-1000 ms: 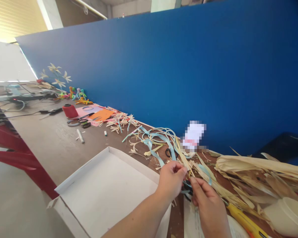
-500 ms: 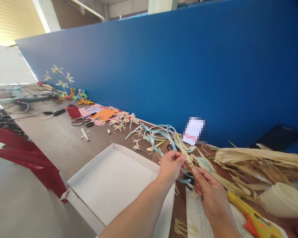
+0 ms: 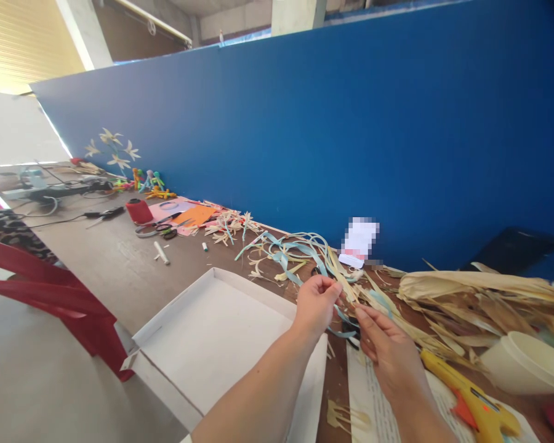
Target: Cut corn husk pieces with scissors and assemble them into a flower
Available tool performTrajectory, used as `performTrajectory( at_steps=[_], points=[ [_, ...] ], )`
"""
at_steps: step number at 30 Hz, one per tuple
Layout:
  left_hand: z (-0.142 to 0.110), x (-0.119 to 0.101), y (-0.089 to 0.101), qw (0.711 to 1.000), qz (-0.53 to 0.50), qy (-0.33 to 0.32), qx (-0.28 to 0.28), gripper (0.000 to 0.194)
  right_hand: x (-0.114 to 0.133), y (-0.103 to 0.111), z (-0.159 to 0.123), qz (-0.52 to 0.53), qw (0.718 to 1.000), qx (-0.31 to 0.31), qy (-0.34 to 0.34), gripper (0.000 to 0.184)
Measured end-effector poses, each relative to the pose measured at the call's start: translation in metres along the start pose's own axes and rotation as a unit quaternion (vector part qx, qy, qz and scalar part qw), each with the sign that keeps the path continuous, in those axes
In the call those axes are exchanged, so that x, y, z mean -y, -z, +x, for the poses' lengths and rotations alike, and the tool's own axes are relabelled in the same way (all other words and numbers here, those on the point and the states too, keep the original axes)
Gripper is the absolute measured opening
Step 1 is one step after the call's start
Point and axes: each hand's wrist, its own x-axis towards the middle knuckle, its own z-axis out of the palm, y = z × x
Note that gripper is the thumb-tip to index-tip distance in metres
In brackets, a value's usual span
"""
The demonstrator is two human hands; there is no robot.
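Observation:
My left hand [image 3: 317, 303] is closed in a pinch, thumb against forefinger. Close beside it, my right hand [image 3: 384, 341] also pinches with its fingertips. What they hold is small and thin and blends with the pale husk strips [image 3: 343, 271] behind; I cannot make it out. Light blue strips [image 3: 344, 333] curl below and between the hands, near a dark object largely hidden. More blue and cream strips [image 3: 300, 249] lie tangled beyond my left hand. Under my left forearm is a shallow white box lid [image 3: 212, 344].
A yellow glue gun [image 3: 466, 394] lies on printed paper [image 3: 373, 400] at right, beside a cream cup [image 3: 529, 363] and dried corn husks [image 3: 480, 295]. A phone [image 3: 357, 243] leans on the blue partition [image 3: 305, 135]. Scissors [image 3: 159, 230], red thread [image 3: 138, 211] and husk flowers [image 3: 226, 224] lie further left.
The view has shifted slightly. My hands keep almost the same pinching pose, fingertips close together; nothing has visibly been put down or picked up.

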Motion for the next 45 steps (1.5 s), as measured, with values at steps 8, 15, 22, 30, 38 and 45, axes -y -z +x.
performTrajectory(
  at_steps=[8,15,22,30,38,45],
  points=[
    [-0.0001,-0.0012,0.0005,1.000,-0.010,0.005,-0.001,0.023,-0.0004,-0.0004,0.0012,0.000,1.000,0.004,0.004,0.036],
    [0.0009,-0.0001,0.0011,1.000,-0.018,-0.003,-0.009,0.016,-0.0024,0.0010,0.0022,-0.007,1.000,0.008,0.002,0.039],
    [0.0003,0.0001,0.0019,1.000,-0.016,-0.015,-0.015,0.014,-0.0024,0.0001,0.0029,-0.021,1.000,-0.001,0.001,0.039],
    [0.0005,0.0002,0.0026,0.999,-0.016,-0.041,-0.013,0.018,-0.0014,0.0002,0.0015,-0.050,0.999,-0.002,0.000,0.040],
    [-0.0003,-0.0001,0.0028,0.998,-0.010,-0.057,-0.015,0.017,-0.0016,0.0011,0.0038,-0.080,0.997,-0.004,0.008,0.043],
    [-0.0012,-0.0025,0.0016,0.998,-0.015,-0.059,-0.016,0.019,0.0006,-0.0013,0.0025,-0.074,0.997,-0.011,0.008,0.044]
  ],
)
